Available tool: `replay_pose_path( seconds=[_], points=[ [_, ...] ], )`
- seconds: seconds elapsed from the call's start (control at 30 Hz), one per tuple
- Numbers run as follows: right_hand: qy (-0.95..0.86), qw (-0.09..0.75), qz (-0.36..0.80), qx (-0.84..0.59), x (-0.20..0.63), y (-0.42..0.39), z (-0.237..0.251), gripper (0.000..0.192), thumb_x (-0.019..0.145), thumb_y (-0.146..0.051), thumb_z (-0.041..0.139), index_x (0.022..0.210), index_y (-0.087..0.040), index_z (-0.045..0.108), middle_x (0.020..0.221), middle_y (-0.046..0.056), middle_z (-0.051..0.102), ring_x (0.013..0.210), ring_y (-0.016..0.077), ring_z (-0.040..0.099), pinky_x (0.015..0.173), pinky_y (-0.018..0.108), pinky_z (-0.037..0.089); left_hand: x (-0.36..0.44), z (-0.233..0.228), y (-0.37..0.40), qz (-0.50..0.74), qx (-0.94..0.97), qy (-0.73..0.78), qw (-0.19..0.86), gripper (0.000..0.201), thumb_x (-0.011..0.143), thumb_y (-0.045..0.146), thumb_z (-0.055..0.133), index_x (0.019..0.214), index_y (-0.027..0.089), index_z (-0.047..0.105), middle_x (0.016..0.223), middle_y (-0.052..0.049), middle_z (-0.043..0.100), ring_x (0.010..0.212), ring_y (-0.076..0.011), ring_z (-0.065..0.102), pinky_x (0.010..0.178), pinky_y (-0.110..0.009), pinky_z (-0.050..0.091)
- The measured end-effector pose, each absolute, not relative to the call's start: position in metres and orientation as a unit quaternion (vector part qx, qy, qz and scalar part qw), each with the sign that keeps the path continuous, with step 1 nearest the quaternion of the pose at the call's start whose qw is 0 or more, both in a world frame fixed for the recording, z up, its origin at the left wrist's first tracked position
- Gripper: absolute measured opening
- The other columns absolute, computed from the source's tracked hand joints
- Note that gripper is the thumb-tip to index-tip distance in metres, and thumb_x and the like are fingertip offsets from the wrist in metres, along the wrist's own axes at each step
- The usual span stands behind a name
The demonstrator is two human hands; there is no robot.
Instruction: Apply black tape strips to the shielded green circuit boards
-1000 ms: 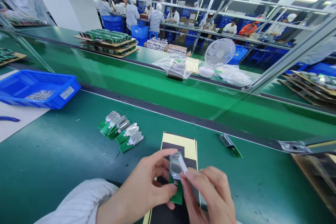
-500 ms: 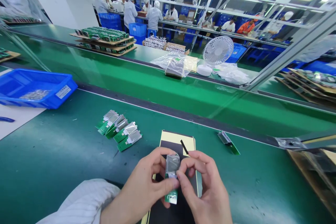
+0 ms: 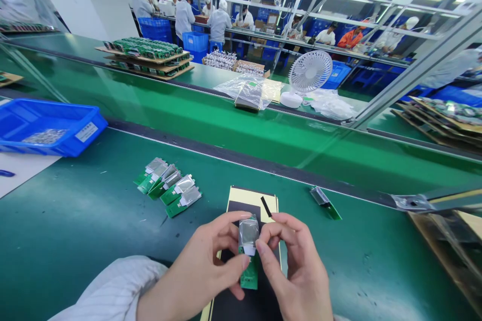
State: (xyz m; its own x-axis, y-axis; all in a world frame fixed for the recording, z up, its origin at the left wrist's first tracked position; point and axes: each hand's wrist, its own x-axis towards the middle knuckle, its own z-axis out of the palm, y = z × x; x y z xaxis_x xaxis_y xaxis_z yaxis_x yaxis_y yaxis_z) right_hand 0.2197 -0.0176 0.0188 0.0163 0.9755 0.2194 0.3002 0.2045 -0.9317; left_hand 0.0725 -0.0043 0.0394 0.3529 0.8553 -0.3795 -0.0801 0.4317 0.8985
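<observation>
Head view: left hand and right hand, close together, both pinch one small green circuit board with a metal shield, held above a yellow-edged black sheet. Blue bin far left holds small metal parts.

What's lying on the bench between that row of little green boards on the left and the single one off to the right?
In the head view, a yellow-edged black sheet lies there, with both hands above its near end.
</observation>
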Motion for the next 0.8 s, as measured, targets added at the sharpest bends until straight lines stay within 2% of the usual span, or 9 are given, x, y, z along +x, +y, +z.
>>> replay_pose_path(
  seconds=[0.1,0.2,0.3,0.43,0.53,0.6,0.7,0.8],
  points=[
    [-0.681,0.471,0.277,-0.488,0.224,-0.017,0.018,0.037,0.08,-0.008,0.052,0.11,-0.027,0.042,0.082,-0.001,0.058,0.078,0.0148,0.054,0.072,0.028,0.047,0.074,0.038,-0.006,0.312,0.422,0.472,0.708,0.06,0.063,0.017,0.059,0.121,0.02,0.044,0.087,-0.004,0.052,0.078,-0.0186,0.056,0.05,-0.026,0.057],
    [-0.777,0.423,0.155,-0.439,0.228,-0.015,0.019,0.039,0.077,-0.002,0.053,0.109,-0.023,0.048,0.09,0.005,0.057,0.086,0.0178,0.051,0.072,0.029,0.046,0.074,0.036,-0.007,0.29,0.443,0.492,0.691,0.064,0.062,0.013,0.057,0.125,0.02,0.042,0.084,-0.002,0.052,0.061,-0.0124,0.057,0.049,-0.024,0.054],
    [-0.831,0.386,0.06,-0.396,0.232,-0.015,0.021,0.034,0.078,0.001,0.051,0.107,-0.016,0.051,0.087,0.006,0.058,0.082,0.0183,0.048,0.074,0.032,0.042,0.074,0.034,-0.009,0.259,0.472,0.52,0.662,0.064,0.063,0.011,0.054,0.126,0.02,0.043,0.083,0.0,0.056,0.042,-0.0044,0.051,0.044,-0.019,0.048],
    [-0.88,0.351,-0.001,-0.319,0.233,-0.016,0.022,0.033,0.079,0.002,0.048,0.11,-0.007,0.048,0.085,0.008,0.062,0.084,0.0206,0.047,0.085,0.04,0.033,0.075,0.03,-0.011,0.232,0.49,0.548,0.637,0.064,0.064,0.011,0.053,0.127,0.021,0.044,0.085,-0.001,0.059,0.043,-0.0055,0.055,0.042,-0.016,0.045],
    [-0.88,0.351,0.018,-0.319,0.229,-0.016,0.019,0.034,0.078,0.002,0.046,0.109,-0.01,0.046,0.082,0.005,0.062,0.074,0.0179,0.048,0.083,0.041,0.034,0.076,0.029,-0.013,0.209,0.496,0.56,0.629,0.064,0.065,0.011,0.051,0.128,0.021,0.044,0.084,0.0,0.058,0.042,-0.005,0.052,0.041,-0.016,0.046],
    [-0.85,0.372,0.074,-0.366,0.224,-0.017,0.014,0.029,0.077,0.0,0.046,0.102,-0.016,0.046,0.075,0.002,0.057,0.067,0.016,0.047,0.071,0.036,0.04,0.078,0.029,-0.013,0.197,0.502,0.573,0.617,0.062,0.065,0.011,0.051,0.127,0.021,0.046,0.079,0.001,0.053,0.043,-0.0052,0.05,0.041,-0.017,0.047],
    [-0.767,0.408,0.18,-0.461,0.216,-0.019,0.007,0.021,0.08,-0.006,0.046,0.092,-0.022,0.042,0.071,0.0,0.051,0.064,0.0158,0.047,0.053,0.027,0.042,0.079,0.033,-0.01,0.193,0.505,0.588,0.602,0.06,0.066,0.01,0.051,0.125,0.021,0.048,0.075,0.004,0.044,0.044,-0.0057,0.049,0.043,-0.019,0.049],
    [-0.69,0.437,0.261,-0.515,0.211,-0.021,0.006,0.028,0.081,-0.009,0.046,0.103,-0.024,0.037,0.071,-0.001,0.053,0.063,0.015,0.048,0.055,0.027,0.044,0.077,0.036,-0.009,0.209,0.487,0.57,0.628,0.058,0.065,0.011,0.052,0.122,0.022,0.05,0.074,0.005,0.043,0.044,-0.0056,0.048,0.044,-0.022,0.051]
  ],
)
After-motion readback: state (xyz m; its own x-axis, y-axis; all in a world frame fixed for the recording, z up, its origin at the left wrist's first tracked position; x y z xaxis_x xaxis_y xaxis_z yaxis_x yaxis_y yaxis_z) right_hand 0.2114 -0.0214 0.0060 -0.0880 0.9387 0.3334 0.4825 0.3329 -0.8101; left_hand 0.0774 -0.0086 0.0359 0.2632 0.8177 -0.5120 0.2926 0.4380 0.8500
